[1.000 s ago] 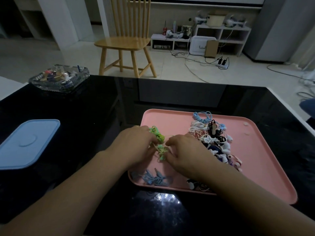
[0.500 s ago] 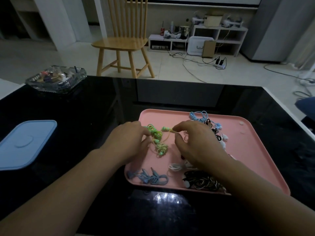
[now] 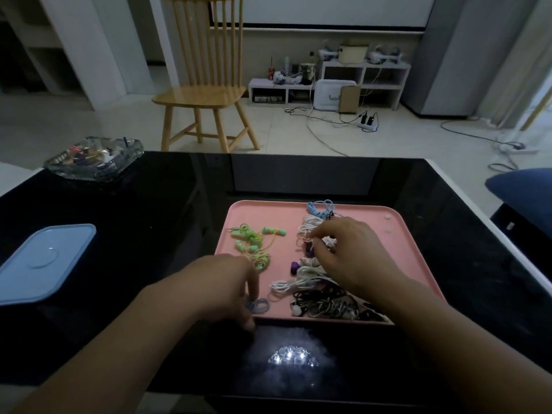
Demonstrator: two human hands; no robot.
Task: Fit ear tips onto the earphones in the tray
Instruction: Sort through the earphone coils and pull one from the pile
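A pink tray sits on the black table. Green earphones lie loose in its left half, and no hand touches them. My left hand hangs over the tray's near-left corner. Its finger and thumb pinch the blue earphones, which it mostly hides. My right hand is curled into the tangled pile on the right and pinches a pale earphone there. White earphones and black earphones lie under that hand. Light blue earphones lie at the far edge. Two small ear tips sit in the far-right corner.
A light blue lid lies on the table to the left. A glass dish of small items stands at the far-left corner. Behind the table stands a wooden chair. A blue cushion is at the right edge.
Both hands have let go of the green earphones, which now lie on the tray. My left hand dropped to the blue earphones at the near edge. My right hand moved right into the pile.
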